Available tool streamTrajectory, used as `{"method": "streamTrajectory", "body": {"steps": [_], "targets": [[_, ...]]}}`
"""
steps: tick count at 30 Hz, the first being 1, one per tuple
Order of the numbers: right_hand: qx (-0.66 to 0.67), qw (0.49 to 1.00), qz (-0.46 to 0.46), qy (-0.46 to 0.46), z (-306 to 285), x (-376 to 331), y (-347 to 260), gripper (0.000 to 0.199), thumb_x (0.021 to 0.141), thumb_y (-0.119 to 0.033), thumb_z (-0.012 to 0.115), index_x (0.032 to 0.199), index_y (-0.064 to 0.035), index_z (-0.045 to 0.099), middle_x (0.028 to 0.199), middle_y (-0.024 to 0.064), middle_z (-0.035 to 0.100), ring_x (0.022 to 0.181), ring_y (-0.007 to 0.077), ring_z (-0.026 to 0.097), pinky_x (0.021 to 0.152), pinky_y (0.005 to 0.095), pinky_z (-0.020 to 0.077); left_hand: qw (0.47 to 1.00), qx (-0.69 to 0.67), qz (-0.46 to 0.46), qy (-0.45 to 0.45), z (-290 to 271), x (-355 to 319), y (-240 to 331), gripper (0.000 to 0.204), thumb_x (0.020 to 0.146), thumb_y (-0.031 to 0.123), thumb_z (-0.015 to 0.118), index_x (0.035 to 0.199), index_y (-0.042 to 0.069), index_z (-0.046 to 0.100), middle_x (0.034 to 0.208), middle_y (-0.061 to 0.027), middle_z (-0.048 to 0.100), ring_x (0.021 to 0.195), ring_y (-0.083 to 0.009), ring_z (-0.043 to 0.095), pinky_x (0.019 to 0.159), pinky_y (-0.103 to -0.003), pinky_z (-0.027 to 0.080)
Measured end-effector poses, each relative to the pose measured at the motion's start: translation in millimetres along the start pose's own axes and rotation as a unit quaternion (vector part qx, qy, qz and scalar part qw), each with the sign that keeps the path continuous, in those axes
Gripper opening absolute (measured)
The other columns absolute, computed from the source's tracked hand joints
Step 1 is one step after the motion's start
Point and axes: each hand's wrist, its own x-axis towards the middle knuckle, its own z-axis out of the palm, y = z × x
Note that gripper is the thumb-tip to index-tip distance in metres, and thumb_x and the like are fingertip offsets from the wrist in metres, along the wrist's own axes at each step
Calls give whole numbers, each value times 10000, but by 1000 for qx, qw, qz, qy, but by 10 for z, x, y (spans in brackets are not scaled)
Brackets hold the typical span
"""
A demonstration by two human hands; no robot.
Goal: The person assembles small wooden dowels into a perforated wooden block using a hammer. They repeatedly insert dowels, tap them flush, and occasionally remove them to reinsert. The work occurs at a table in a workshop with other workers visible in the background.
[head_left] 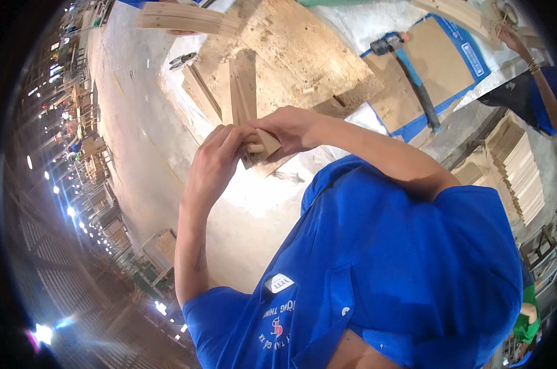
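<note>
Pinching a pale brown, angular wooden block (268, 143) between the left hand (214, 150) and the right hand (294, 128), with its flat end face showing between the two sets of fingers. With the left, bending the fingers close together over the block's left side. With the right, pressing from the other side, with fingertips partly hidden by the wood; cannot tell exactly how they lie there. Just left of the end face, under the left fingers, a small pale rounded shape, too unclear to name.

Directly beyond the fingers, running away from them, a long, flat brown wooden strip (243, 89); cannot tell whether joined to the block. Just left of it, beyond the left fingers, a narrower brown wooden piece (203, 92). Farther out past that, a small dark tool-like object (182, 59).

Beyond the fingers and to their right, a broad, light wooden board (290, 43) scattered with scraps. Well right of the right fingers, a hammer with a dark head and blue-and-black handle (411, 74), across a brown cardboard panel with blue edges (441, 46). Farther right, a stack of pale wooden strips (521, 166).

Far beyond the left fingers, a pale wooden plank (186, 18). Far off beyond the right fingers, a co-worker's hand (509, 38). Behind the fingers, toward the body, a blue short-sleeved shirt (407, 264).
</note>
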Motion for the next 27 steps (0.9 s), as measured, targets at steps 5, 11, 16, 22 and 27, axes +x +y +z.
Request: {"method": "streamTrajectory", "body": {"steps": [5, 11, 16, 22, 27], "targets": [[359, 924, 130, -28, 87, 73, 93, 516, 865, -228, 798, 1320, -152, 567, 1113, 108, 707, 1024, 274, 695, 903, 380, 567, 989, -93, -116, 19, -16, -161, 38, 297, 901, 49, 697, 1191, 69, 636, 998, -109, 676, 960, -295, 677, 820, -404, 545], [3, 999, 33, 22, -12, 25, 56, 586, 820, -346, 836, 1290, -132, 560, 1100, 140, 705, 1002, 306, 701, 859, 397, 556, 895, -369, -122, 218, 628, -377, -182, 758, 910, 341, 760, 1513, 72, 388, 1365, -171, 562, 1262, -296, 568, 1088, -428, 437], [51, 997, -7, 59, 45, -93, 115, 591, 791, -247, 816, 1292, -85, 545, 1101, 136, 702, 1027, 317, 695, 846, 379, 545, 788, -424, -158, 417, 1313, -132, 414, 1146, 782, 406, 889, 1595, 47, 167, 1479, -176, 428, 1344, -294, 469, 1127, -431, 401], [150, 966, -28, 209, 453, -147, 217, 571, 800, -97, 784, 1317, -46, 548, 1177, 100, 671, 1047, 198, 666, 932, 331, 522, 692, -448, -212, 525, 1445, 106, 606, 1055, 795, 167, 881, 1556, 50, 160, 1497, -161, 414, 1328, -282, 486, 1083, -409, 453], [305, 912, 14, 275, 534, -68, 226, 465, 859, -89, 748, 1277, -14, 558, 1179, 102, 652, 1084, 199, 643, 939, 326, 517, 733, -412, -208, 499, 1371, 170, 504, 691, 814, 134, 860, 1338, 32, 422, 1423, -200, 490, 1296, -286, 525, 1078, -390, 455]]}}
